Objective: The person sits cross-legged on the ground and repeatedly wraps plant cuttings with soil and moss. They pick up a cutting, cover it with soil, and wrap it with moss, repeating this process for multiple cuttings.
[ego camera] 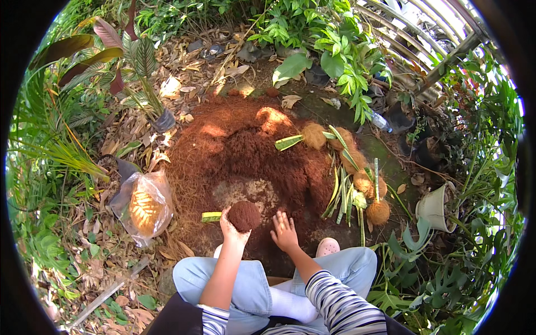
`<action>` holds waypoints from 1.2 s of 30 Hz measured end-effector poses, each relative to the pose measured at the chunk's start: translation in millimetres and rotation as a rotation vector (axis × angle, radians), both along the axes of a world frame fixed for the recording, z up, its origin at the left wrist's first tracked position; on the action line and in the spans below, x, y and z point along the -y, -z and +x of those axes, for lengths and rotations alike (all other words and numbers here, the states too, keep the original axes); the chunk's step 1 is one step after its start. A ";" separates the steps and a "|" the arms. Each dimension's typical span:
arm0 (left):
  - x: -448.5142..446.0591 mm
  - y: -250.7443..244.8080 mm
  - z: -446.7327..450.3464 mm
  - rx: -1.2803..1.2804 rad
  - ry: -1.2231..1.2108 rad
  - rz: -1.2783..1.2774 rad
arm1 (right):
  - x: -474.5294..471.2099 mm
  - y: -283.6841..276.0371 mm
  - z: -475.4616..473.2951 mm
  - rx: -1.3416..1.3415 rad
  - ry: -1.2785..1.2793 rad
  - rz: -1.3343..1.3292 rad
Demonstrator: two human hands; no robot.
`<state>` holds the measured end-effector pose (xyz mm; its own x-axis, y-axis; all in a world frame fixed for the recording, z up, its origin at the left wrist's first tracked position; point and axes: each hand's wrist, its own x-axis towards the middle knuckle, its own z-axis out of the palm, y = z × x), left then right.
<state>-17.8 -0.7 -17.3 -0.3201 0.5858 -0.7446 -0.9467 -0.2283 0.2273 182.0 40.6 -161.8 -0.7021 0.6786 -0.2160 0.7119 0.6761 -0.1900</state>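
Note:
My left hand [231, 229] holds a round ball of dark brown coco peat [244, 216]. A short green and yellow snake plant leaf piece [211, 217] juts out to the left behind my fingers; its inner end is hidden. My right hand [285, 233] is low over the ground at the near edge of the coco peat heap [259, 150], fingers slightly apart, with nothing in it. To the right lie several fibre-wrapped balls [378, 212], some with snake plant leaves in them. Loose snake plant cuttings [344, 194] are beside them.
A clear plastic bag [146, 205] of tan fibre sits at the left. Loose coir strands [186, 197] fringe the heap. A white pot [435, 208] lies tilted at the right, and a plastic bottle [380, 121] beyond. A potted plant [162, 119] stands far left.

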 end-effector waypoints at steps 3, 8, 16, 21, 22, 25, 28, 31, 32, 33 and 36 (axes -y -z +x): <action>1.2 2.6 -1.2 -0.006 -0.006 0.014 | 5.2 8.6 -9.8 0.033 -0.356 -0.005; -0.5 5.0 0.2 0.029 -0.028 -0.055 | 2.2 20.7 -24.7 -0.017 -0.534 -0.003; -3.3 4.3 3.1 0.045 -0.003 -0.070 | -60.0 32.4 -18.6 0.076 -0.436 0.089; -3.6 8.5 5.3 0.054 0.003 -0.090 | -101.2 30.4 -27.5 0.273 -0.446 0.190; -3.9 9.5 5.2 0.056 0.017 -0.083 | -107.4 29.7 -31.7 0.262 -0.439 0.242; -4.7 11.2 5.4 0.072 0.032 -0.088 | -114.3 27.1 -43.3 0.239 -0.382 0.258; -5.1 11.6 6.4 0.062 0.053 -0.094 | -110.3 25.5 -48.1 0.155 -0.288 0.138; -5.6 11.7 6.6 0.051 0.069 -0.100 | -97.3 26.7 -41.9 0.178 -0.241 0.090; -5.8 11.8 6.7 0.052 0.071 -0.102 | -91.9 27.6 -35.6 0.161 -0.246 0.116; -6.0 11.7 6.5 0.044 0.071 -0.105 | -86.4 29.0 -28.8 0.171 -0.254 0.145; -6.1 10.9 6.4 0.035 0.065 -0.110 | -69.4 33.2 -6.1 0.005 -0.241 0.143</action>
